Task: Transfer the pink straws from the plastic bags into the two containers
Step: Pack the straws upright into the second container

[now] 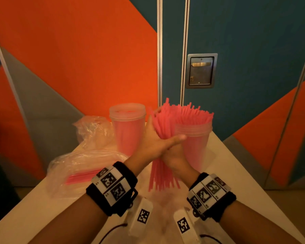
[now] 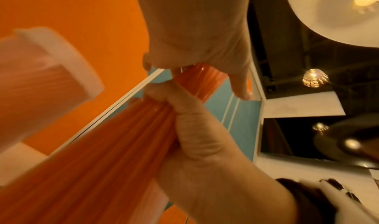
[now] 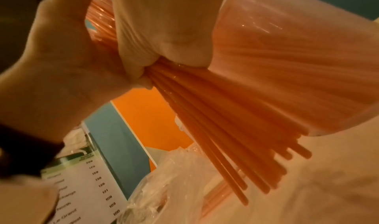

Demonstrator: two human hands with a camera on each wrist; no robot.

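Both hands hold one thick bundle of pink straws (image 1: pixel 163 138) above the middle of the white counter (image 1: pixel 236 166). The left hand (image 1: pixel 152 143) wraps the bundle from the left, thumb lying across its front. The right hand (image 1: pixel 176 160) sits just below it, fingers (image 3: pixel 143 62) clenched round the same bundle. In the left wrist view the two hands touch, one directly above the other on the straws.

The bundle stands roughly upright, fanned out at both ends. Its upper ends reach above the rim of the right container (image 1: pixel 195 138); its lower ends hang clear of the counter surface. The bundle is just left of the right container, outside it.

The right container, translucent plastic, stands near the far right edge of the counter and already holds straws that project above its rim. The left container (image 1: pixel 128 127) stands near the far edge, left of the hands, with straws inside.

A crumpled plastic bag (image 1: pixel 93 129) lies at the far left corner. A second plastic bag (image 1: pixel 74 171), flatter and holding a few straws, lies near the left edge, just beside the left wrist.
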